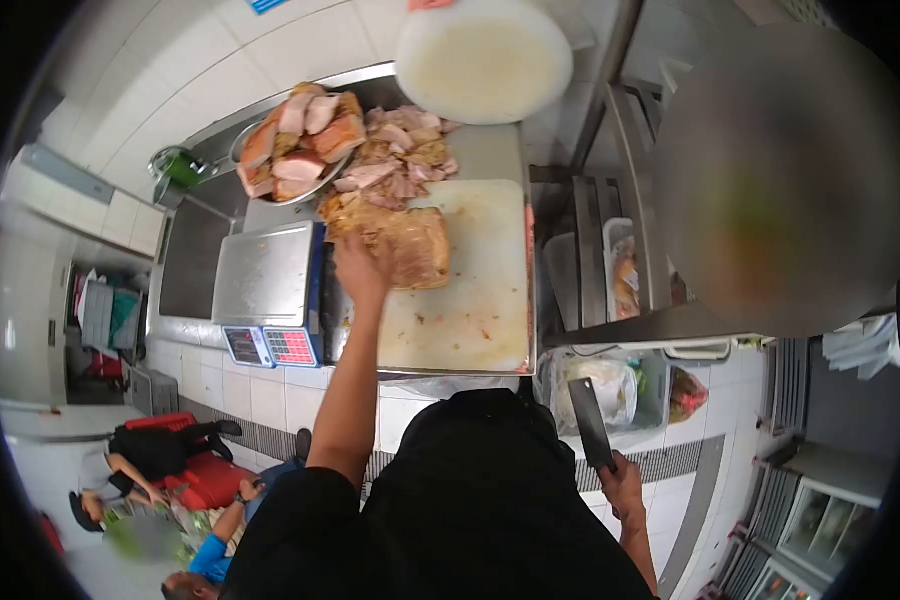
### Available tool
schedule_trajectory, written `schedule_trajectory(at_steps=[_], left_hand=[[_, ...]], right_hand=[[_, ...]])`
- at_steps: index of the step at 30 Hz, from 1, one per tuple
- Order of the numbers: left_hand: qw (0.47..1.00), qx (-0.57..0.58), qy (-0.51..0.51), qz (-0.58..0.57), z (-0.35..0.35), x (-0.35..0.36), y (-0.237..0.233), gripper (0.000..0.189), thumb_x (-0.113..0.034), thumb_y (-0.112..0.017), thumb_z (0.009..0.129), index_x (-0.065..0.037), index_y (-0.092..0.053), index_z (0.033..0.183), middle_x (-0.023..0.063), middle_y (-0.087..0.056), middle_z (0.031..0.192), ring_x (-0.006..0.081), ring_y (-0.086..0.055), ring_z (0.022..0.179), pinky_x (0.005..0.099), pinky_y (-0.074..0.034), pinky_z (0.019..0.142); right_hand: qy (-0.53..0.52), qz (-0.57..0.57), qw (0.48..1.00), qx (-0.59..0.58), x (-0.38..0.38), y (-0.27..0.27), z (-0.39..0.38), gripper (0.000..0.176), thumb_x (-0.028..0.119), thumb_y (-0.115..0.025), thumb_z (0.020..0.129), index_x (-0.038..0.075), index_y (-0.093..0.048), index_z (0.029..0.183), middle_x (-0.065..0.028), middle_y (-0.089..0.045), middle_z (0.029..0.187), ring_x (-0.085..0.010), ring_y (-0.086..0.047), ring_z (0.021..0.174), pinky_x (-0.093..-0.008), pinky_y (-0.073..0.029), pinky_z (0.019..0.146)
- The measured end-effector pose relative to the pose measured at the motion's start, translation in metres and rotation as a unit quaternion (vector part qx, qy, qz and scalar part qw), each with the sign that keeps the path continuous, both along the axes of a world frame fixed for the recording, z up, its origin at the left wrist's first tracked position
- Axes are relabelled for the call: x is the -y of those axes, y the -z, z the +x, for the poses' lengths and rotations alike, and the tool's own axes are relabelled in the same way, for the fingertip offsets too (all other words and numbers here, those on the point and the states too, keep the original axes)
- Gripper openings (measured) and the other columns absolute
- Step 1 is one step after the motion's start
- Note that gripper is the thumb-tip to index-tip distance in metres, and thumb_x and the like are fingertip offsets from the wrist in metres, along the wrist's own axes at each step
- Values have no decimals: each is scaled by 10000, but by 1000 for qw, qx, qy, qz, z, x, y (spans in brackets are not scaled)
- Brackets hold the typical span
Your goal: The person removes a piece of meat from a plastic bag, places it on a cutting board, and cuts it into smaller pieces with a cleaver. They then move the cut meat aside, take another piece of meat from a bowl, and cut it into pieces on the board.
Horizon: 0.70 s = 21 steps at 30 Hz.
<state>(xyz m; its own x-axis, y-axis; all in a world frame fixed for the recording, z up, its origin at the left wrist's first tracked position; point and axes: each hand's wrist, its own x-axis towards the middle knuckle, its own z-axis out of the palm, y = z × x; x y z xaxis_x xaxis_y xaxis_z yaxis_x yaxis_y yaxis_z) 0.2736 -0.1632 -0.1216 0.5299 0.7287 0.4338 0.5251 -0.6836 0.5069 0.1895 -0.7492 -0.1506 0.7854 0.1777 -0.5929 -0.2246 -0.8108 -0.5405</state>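
My left hand lies with fingers spread on a large slab of browned meat, at the left part of a white cutting board. My right hand is closed round the handle of a cleaver, held out to the right of my body, away from the board. Behind the slab is a pile of cut meat pieces. A metal bowl heaped with thick meat chunks stands at its left.
Left of the board is a digital scale, then a sink. A round white board leans at the back. Metal shelving stands right, with a plastic bin below. Two people work at lower left.
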Motion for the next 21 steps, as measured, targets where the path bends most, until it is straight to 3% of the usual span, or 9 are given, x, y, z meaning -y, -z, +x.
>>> schedule_trajectory(at_steps=[2, 4, 7, 9, 11, 13, 16, 20, 21], left_hand=[[992, -43, -113, 26, -13, -56, 22, 389, -220, -729, 875, 9, -664, 1184, 166, -708, 1034, 367, -670, 971, 459, -532, 888], [898, 20, 51, -436, -23, -96, 37, 409, -219, -757, 879, 8, -682, 1211, 120, -739, 1021, 273, -713, 895, 383, -566, 824], [801, -15, 108, -588, -31, -102, 10, 329, -239, -787, 885, -40, -692, 1130, 57, -715, 960, 156, -691, 842, 337, -560, 671], [806, -40, 112, -580, -34, -89, -7, 461, -191, -810, 842, -23, -669, 1247, 99, -743, 1002, 182, -720, 801, 321, -581, 707], [768, 77, 108, -627, -33, -83, 6, 557, -160, -826, 823, -36, -601, 1317, 89, -741, 1006, 190, -724, 797, 326, -590, 724], [765, 20, 92, -637, -34, -78, 14, 610, -126, -820, 823, -48, -543, 1360, 90, -730, 1066, 196, -728, 885, 335, -603, 740], [698, 160, 121, -687, -44, -34, 18, 541, -106, -783, 834, -48, -573, 1330, 87, -705, 1182, 230, -695, 1068, 372, -585, 824], [800, 117, 118, -577, -50, -46, 16, 601, -120, -785, 778, -30, -574, 1333, 121, -723, 1153, 260, -705, 1058, 405, -565, 879], [880, 16, 78, -467, -51, -51, -3, 626, -157, -779, 762, -14, -568, 1334, 157, -727, 1132, 286, -709, 1060, 417, -559, 892]], right_hand=[[-73, 56, 995, 23, -49, -40, 35, 253, 250, -676, 907, 2, -630, 934, -232, -659, 723, -439, -647, 672, -495, -488, 629], [-136, 36, 989, 45, -83, -29, 64, 288, 252, -673, 934, -16, -654, 1040, -167, -643, 687, -249, -629, 600, -405, -482, 596], [-184, 60, 973, 123, -170, -45, 107, 320, 290, -631, 930, -2, -641, 1060, -253, -682, 824, -435, -675, 813, -510, -510, 728], [-206, 62, 964, 158, -223, -44, 132, 302, 279, -597, 933, 10, -634, 1065, -277, -690, 895, -487, -661, 918, -561, -504, 800], [-219, 58, 957, 182, -271, -49, 151, 305, 267, -578, 933, 10, -632, 1087, -262, -705, 941, -475, -662, 958, -557, -503, 838], [-223, 54, 955, 188, -305, -59, 161, 311, 266, -571, 933, 4, -633, 1090, -252, -713, 961, -468, -664, 973, -553, -504, 854], [-272, 45, 946, 171, -321, -60, 164, 328, 262, -576, 928, -17, -632, 1092, -248, -717, 1011, -459, -667, 992, -535, -511, 874], [-273, 48, 955, 104, -325, -47, 164, 356, 266, -583, 929, -33, -630, 1116, -254, -714, 1010, -450, -669, 1012, -512, -513, 900], [-267, 58, 960, 67, -324, -43, 162, 363, 270, -587, 929, -34, -632, 1123, -257, -712, 998, -453, -666, 1018, -503, -512, 910]])
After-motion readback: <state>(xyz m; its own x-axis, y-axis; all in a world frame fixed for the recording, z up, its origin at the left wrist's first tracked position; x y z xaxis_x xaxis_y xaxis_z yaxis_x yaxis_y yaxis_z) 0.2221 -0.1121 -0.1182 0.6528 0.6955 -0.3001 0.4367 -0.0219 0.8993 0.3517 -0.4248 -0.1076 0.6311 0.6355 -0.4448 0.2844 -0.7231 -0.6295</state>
